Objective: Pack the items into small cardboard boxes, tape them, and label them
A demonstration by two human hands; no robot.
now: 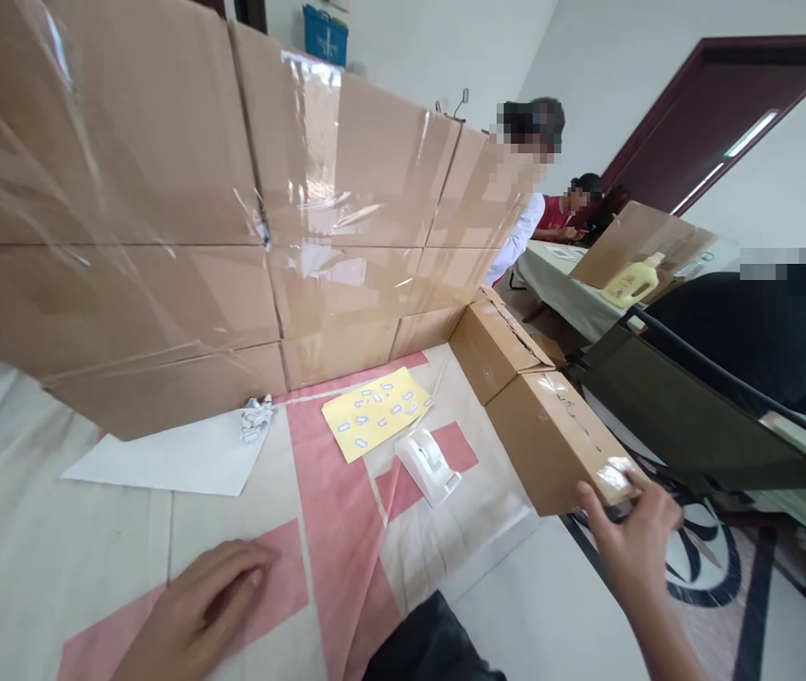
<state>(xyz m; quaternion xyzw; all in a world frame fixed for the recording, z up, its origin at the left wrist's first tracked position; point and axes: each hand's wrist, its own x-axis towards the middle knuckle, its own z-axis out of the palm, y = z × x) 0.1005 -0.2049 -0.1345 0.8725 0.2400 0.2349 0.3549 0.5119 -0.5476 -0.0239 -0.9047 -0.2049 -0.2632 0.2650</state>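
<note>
A cardboard box (551, 440) is pinched, apparently steadied, by the right hand (637, 534); the loosely curled left hand (194, 605) is seen empty; a firm hold seems required.

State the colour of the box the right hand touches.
The box is brown, seen in the head view.

wearer's hands: 2, left hand (197, 610) + right hand (636, 534). low cardboard boxes (534, 449): 2. tape dispenser (437, 480): 1. yellow sheet (343, 413): 1. small labels (361, 443) on it: over ten, too small for exact count. white sheet (168, 463): 1. crumpled silvery lump (255, 419): 1. blue basket (325, 38): 1. yellow jug (631, 282): 1. other people (551, 214): 3. stacked wall boxes (176, 142): several, exact count unclear.
</note>
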